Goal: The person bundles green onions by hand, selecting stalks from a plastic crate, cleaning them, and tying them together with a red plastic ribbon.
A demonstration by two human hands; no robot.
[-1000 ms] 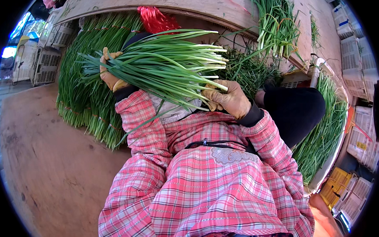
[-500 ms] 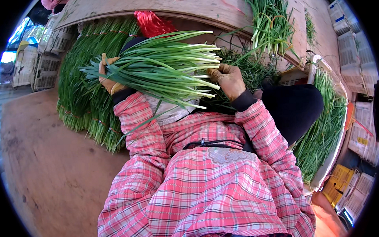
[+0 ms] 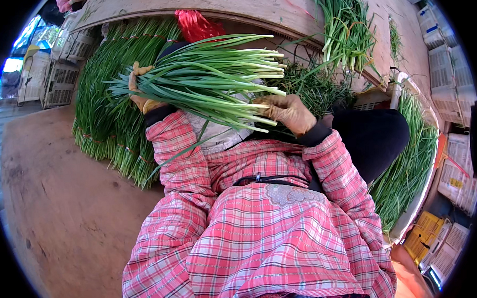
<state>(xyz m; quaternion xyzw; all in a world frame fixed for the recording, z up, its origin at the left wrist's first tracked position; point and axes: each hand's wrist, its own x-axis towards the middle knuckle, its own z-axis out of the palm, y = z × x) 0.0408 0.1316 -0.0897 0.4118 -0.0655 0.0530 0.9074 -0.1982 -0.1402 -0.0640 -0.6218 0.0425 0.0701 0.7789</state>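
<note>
A loose bunch of garlic chives (image 3: 209,76) lies across in front of me, dark leaf tips to the left and pale stem ends to the right. My left hand (image 3: 140,89), in a tan glove, is wrapped round the leafy end. At the lower stem ends, my gloved right hand (image 3: 291,113) has its fingers pinched on a few chive stems. Its fingertips are partly hidden behind those stems. One long leaf droops from the bunch over my left sleeve.
Tied chive bundles (image 3: 100,112) are stacked at the left. Red plastic strips (image 3: 197,25) hang by the board (image 3: 260,6) ahead. Another chive bunch (image 3: 347,32) rests on it. Leaf scraps (image 3: 320,88) lie beyond my right hand; a white basket (image 3: 432,158) of chives stands right, near crates (image 3: 457,178).
My right hand has moved slightly down and turned, its fingers now at the lower stems. The bunch appears slightly further right and its stem ends have shifted. My left hand keeps its grip.
</note>
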